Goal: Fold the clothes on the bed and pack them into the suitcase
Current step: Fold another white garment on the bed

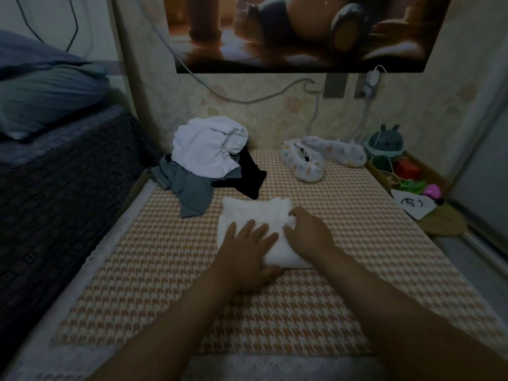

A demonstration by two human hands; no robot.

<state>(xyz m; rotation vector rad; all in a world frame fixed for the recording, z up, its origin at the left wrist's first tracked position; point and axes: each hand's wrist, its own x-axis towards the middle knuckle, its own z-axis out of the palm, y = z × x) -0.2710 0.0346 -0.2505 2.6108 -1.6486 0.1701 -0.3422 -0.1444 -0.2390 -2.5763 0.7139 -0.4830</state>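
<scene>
Nearest the camera, both forearms reach out over the houndstooth bed cover point(302, 312) toward its middle. There lies the white garment point(247, 210), already brought into a thick, compact rectangle. The left hand point(247, 243) lies flat on its near-left part, fingers straight and spread, pressing it down. The right hand point(308, 232) sits on its right side with fingers curled into the cloth, pinching a bunch of it. By my reading, this is the tail end of a fold: one hand pins while the other tucks or tidies an edge.

Beyond, toward the far-left corner of the bed, sits the unfolded pile point(209, 152) — a white piece on top, a grey one point(192, 191) spilling toward the folded garment, and a black one point(250, 174) to its right. At the far-right corner lie two patterned slippers point(305, 160).

No suitcase is in view. So the next move probably calls for smoothing the bundle and lifting it with both hands so the folds hold, then turning to find the case — or setting it aside and drawing the grey piece forward.
</scene>
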